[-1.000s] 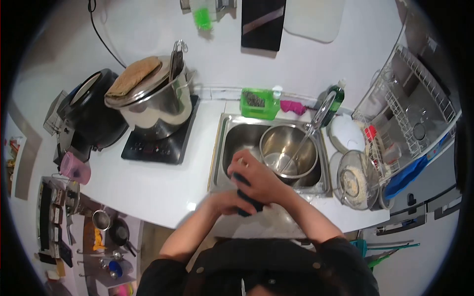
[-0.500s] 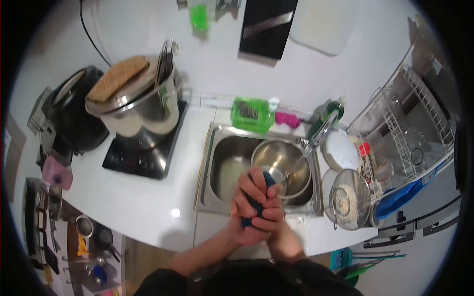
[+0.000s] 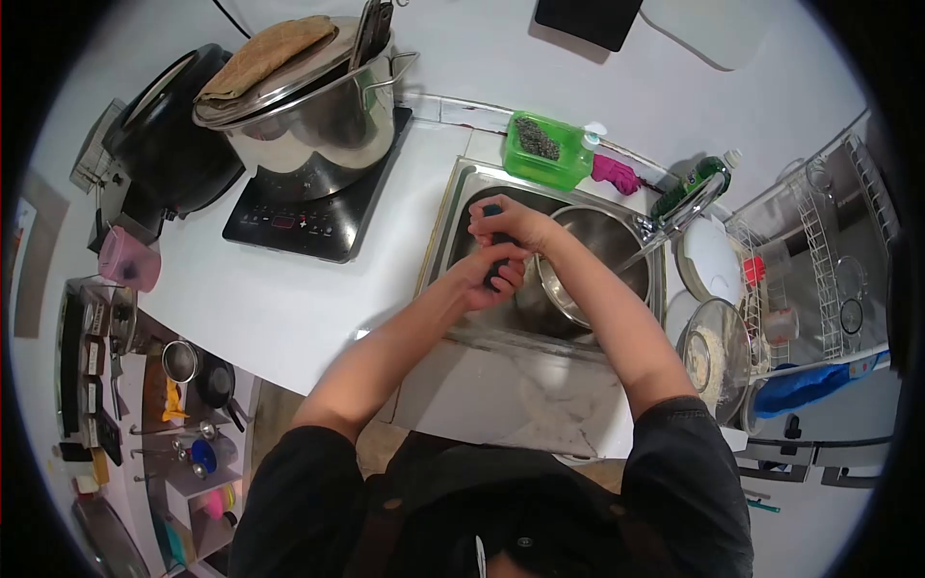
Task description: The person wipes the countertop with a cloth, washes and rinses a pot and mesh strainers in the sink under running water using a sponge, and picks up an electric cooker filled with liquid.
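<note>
While both hands (image 3: 520, 225) (image 3: 475, 280) clench a dark bundle (image 3: 497, 272) over the sink (image 3: 453, 217), green bottle (image 3: 690, 183) label blurred, cooktop (image 3: 332, 233) markings unreadable

One camera is observed from where I stand, worn on the person's head. It faces forward and steeply downward over the white desk (image 3: 251, 318). The wearer's black top (image 3: 568, 506) occupies the bottom edge, close to the lens. Bare forearms (image 3: 617, 328) rise from there, setting the hands (image 3: 525, 226) near mid-view, above the sink (image 3: 457, 217). The field is very wide and round, black at the corners, straight lines bowing outward. It takes in wall (image 3: 472, 58) above, open shelving (image 3: 198, 520) lower left, and wire dish rack (image 3: 821, 231) at right.
</note>
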`<state>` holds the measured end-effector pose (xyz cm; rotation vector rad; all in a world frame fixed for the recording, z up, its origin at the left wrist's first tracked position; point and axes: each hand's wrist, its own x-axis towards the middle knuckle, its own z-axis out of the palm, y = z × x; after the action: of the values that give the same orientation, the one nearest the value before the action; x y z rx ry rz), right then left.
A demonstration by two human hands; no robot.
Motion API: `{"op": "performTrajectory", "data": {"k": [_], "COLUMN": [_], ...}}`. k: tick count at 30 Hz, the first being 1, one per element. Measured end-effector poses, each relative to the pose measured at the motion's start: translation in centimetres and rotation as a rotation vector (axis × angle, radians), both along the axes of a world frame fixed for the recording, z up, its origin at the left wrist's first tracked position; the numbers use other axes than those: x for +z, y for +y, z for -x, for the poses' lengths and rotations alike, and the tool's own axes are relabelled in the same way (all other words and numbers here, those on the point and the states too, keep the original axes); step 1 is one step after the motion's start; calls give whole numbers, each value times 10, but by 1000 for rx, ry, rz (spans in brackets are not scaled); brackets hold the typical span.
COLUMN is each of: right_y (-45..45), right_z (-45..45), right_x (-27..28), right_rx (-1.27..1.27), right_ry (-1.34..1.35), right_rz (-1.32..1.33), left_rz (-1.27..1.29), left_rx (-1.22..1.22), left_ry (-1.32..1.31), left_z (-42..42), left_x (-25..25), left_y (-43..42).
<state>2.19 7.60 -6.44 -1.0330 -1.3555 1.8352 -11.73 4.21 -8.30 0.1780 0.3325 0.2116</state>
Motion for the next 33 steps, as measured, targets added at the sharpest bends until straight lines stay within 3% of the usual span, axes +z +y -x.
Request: {"op": "performTrajectory", "data": {"k": [3, 6, 9, 12, 14, 17, 20, 27, 30, 33], "right_y": [0, 4, 5, 11, 8, 6, 15, 18, 28, 22], "right_z": [5, 7, 11, 16, 22, 26, 24, 27, 21, 20], "right_x": [-15, -32, -47, -75, -87, -87, -91, -51, -65, -65], "right_rx": [-138, -110, -177, -290, -468, -566, -641, -722, -693, -624], "right_ry": [-189, -332, -600, -918, -917, -966, -1000, -990, -1091, -1019], "right_rz": [17, -88, -271, -661, -786, -728, -666, -279, -272, -254], "left_rz": [-156, -265, -469, -657, -835, -1383, -1825, -1891, -1821, -1749], "left_rx": [31, 55, 72, 74, 90, 141, 372, 335, 329, 309], "left_ry": [213, 344, 470, 628, 780, 1057, 1149, 1161, 1212, 1238], "left_z": [-6, -8, -12, -13, -17, -26, -29, -27, -26, -18], "left_x": [-19, -41, -65, -76, -81, -104, -112, -84, -74, -69], "left_y": [3, 5, 9, 12, 14, 22, 25, 31, 26, 21]}}
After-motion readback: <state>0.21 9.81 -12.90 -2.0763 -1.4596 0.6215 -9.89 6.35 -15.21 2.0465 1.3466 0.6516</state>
